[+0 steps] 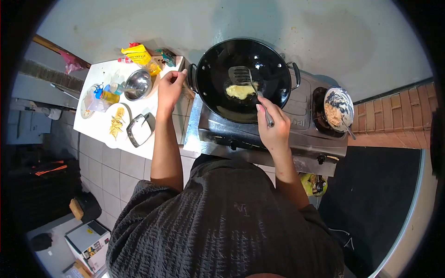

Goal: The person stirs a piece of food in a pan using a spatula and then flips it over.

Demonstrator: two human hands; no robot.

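Note:
A large black wok point(218, 55) sits on the gas stove point(303, 102), with a pale yellow piece of food point(240, 91) frying in oil at its bottom. My right hand point(274, 121) is closed around the handle of a slotted spatula point(239, 74). The spatula's metal blade lies inside the wok, at the upper edge of the food. On the other side, my left hand point(170, 90) has its thumb and fingers curled together, fingertips right at the wok's left loop handle point(192, 78).
A bowl of batter-like mix point(333, 114) with a spoon stands on the right burner. Left, a white table point(88, 124) carries a steel bowl point(138, 85), a plate of fried strips point(113, 142), a square dish point(140, 130), bottles and a yellow packet point(137, 54). A wall rises behind the stove.

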